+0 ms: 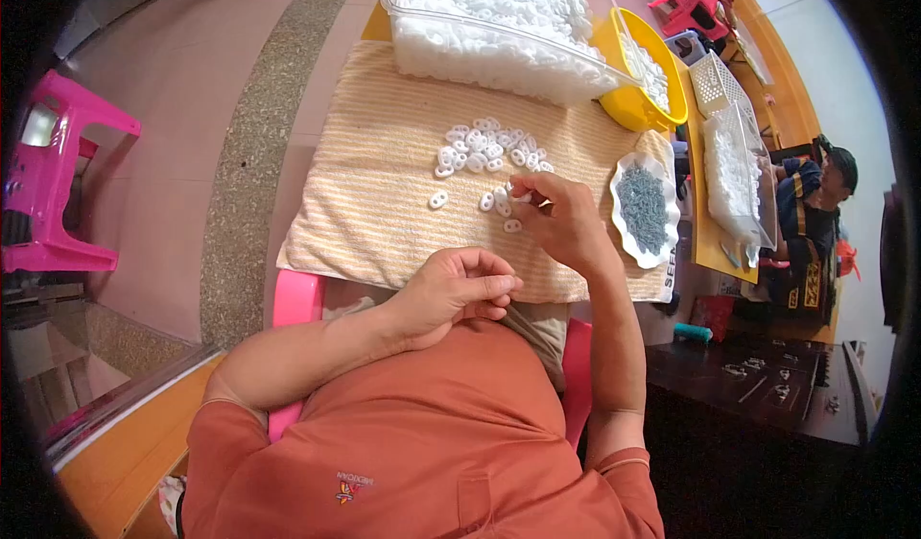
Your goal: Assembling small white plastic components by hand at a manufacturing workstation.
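Close to you, your left hand (451,294) is curled in front of your belly, with thumb and first finger pinched together; anything between the tips is too small to tell. A bit farther out, your right hand (568,215) bends down over the striped towel (360,189), finger and thumb close together at a few small white pieces (504,201). I can't tell if they grip one

One loose piece (438,199) lies alone to the left. It is a rounded oval with two holes, and looks like smooth, hard plastic. It should be light, stiff, a little slippery and hard to break, so pinch it by its round edges. The towel looks soft and fuzzy, which should stop sliding. On the right, a white wavy dish (619,222) holds tiny gray bits (645,211) that may spill easily. Past your hand is a loose heap (494,144) of white pieces. Farther still, a clear, boxy tub (499,74) and a round yellow bowl (622,112) hold lots more
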Demonstrator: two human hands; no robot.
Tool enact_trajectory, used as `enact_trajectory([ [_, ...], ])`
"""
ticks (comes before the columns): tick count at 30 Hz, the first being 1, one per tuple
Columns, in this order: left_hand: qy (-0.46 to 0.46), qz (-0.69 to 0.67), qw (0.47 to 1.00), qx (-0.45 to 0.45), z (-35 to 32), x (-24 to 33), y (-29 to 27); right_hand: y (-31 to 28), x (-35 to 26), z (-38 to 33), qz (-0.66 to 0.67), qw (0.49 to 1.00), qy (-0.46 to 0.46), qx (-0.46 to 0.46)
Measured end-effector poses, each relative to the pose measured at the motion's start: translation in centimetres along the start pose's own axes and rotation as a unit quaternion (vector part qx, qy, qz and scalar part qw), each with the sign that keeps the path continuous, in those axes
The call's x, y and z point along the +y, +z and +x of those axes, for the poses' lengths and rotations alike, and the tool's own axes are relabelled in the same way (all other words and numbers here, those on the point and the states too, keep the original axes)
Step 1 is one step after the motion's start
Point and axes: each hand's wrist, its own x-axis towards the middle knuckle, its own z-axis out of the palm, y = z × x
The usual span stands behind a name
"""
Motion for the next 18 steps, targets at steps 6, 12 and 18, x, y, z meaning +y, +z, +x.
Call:
enact_trajectory([
  [6, 0.003, 0.002, 1.0, -0.002, 0.2, -0.2, -0.2, 0.1, 0.3, -0.5, 0.019, 0.998, 0.056, 0.017],
  [12, 0.006, 0.001, 1.0, -0.003, 0.1, -0.2, -0.2, 0.5, 0.8, -0.8, 0.024, 0.998, 0.051, 0.041],
  [18, 0.001, 0.001, 1.0, -0.002, 0.3, -0.4, -0.4, 0.2, 1.4, -0.9, -0.007, 0.999, 0.035, 0.028],
])
